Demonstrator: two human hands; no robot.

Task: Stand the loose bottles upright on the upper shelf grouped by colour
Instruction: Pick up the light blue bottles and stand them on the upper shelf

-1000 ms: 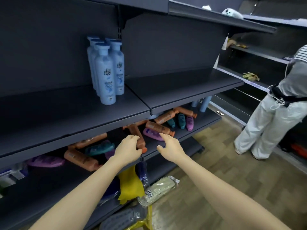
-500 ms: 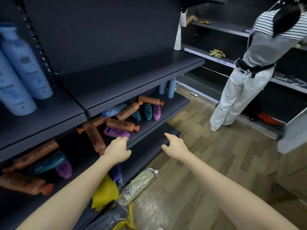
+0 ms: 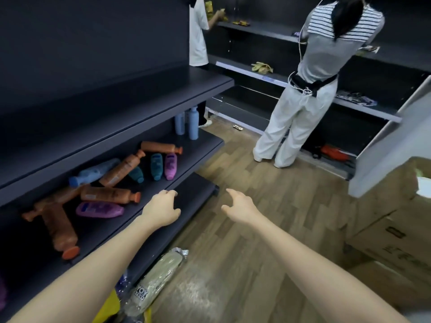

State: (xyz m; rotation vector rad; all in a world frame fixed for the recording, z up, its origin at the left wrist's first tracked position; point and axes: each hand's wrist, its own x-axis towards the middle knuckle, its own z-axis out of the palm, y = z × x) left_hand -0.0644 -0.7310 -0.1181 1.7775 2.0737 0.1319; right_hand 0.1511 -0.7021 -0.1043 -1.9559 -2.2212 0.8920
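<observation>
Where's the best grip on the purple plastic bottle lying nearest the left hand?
Wrap the middle of the purple bottle across its short width, coming from the open front of its shelf. It lies flat, lengthwise along the edge, with an orange bottle close behind it, so the front side looks freest for the left hand.

Five orange bottles [image 3: 109, 194] are counted lying on the lower shelf [image 3: 200, 145]. Two teal bottles [image 3: 156, 165] and two purple bottles [image 3: 99, 209] are counted among them. Three light-blue bottles [image 3: 93, 174] are seen, one lying down and two standing upright at the far end. One purple sliver [image 3: 1, 296] at the left edge cannot be identified. Two other people [image 3: 326, 54] are counted.
</observation>
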